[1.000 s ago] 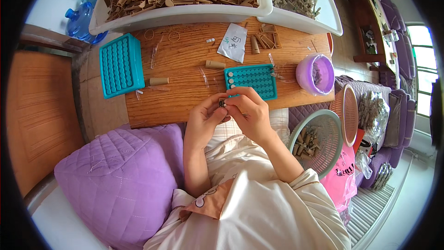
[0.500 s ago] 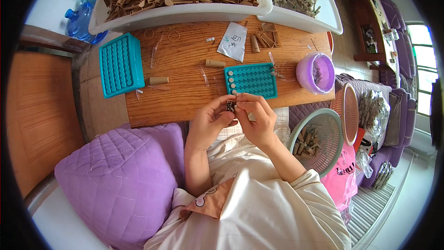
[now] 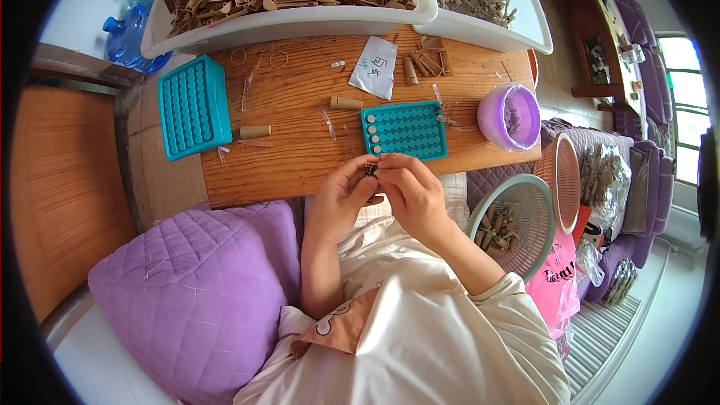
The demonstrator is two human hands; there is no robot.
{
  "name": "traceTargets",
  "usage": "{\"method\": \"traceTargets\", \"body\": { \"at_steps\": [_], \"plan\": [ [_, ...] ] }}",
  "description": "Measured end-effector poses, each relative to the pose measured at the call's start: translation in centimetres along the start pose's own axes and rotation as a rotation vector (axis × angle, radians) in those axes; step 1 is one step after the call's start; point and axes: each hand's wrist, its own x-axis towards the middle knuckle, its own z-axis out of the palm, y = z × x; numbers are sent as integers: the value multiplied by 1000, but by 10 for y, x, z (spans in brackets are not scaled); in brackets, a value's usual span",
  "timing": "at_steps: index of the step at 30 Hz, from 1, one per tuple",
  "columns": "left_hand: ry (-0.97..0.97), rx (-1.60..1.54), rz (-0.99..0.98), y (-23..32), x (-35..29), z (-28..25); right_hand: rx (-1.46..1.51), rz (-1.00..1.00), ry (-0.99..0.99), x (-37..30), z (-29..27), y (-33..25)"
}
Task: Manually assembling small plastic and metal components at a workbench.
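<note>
My left hand point(image 3: 342, 199) pinches a small dark part with pale marks point(image 3: 370, 169) between thumb and fingers, just off the table's front edge. Against it from the other side come the bent fingers of my right hand point(image 3: 414, 196); they hide most of the part, and whatever else they hold is too small to make out. Right beyond my fingertips lies a teal tray point(image 3: 409, 131) with rows of round pockets. Its left column holds several pale round pieces point(image 3: 373, 129).
Tan tubes point(image 3: 346, 103) and clear plastic strips lie on the wooden table point(image 3: 292, 135). A taller teal tray block point(image 3: 193, 109) stands left, a purple bowl point(image 3: 491, 116) right. White bins point(image 3: 300, 30) of brown casings and wired parts line the back. A grey-green basket point(image 3: 540, 244) sits beside my right arm.
My right fingers have closed in further over the small dark part, covering more of it. The whole view has shifted very slightly; the things on the table lie as before.
</note>
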Motion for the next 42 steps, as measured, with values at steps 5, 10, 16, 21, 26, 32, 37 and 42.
{"method": "traceTargets", "body": {
  "at_steps": [5,10,16,21,26,32,37,42],
  "plan": [
    [-94,121,-116,1,5,0,153,412,-432,26,-29,-2],
    [-222,129,-157,4,3,-8,182,506,-481,43,-31,8],
    [-13,88,-75,5,2,-23,136,580,-396,18,-19,37],
    [33,11,-43,1,3,-32,-230,276,-157,-14,7,36],
    [44,-2,-38,5,3,-31,-276,314,-218,-15,13,37],
    [-14,8,-26,6,1,-26,120,449,-49,11,2,-2],
    [-32,-62,-25,10,-3,-16,123,335,27,12,9,-16],
    [-58,-87,14,5,-1,-13,85,247,52,5,10,-13]
  ]
}}
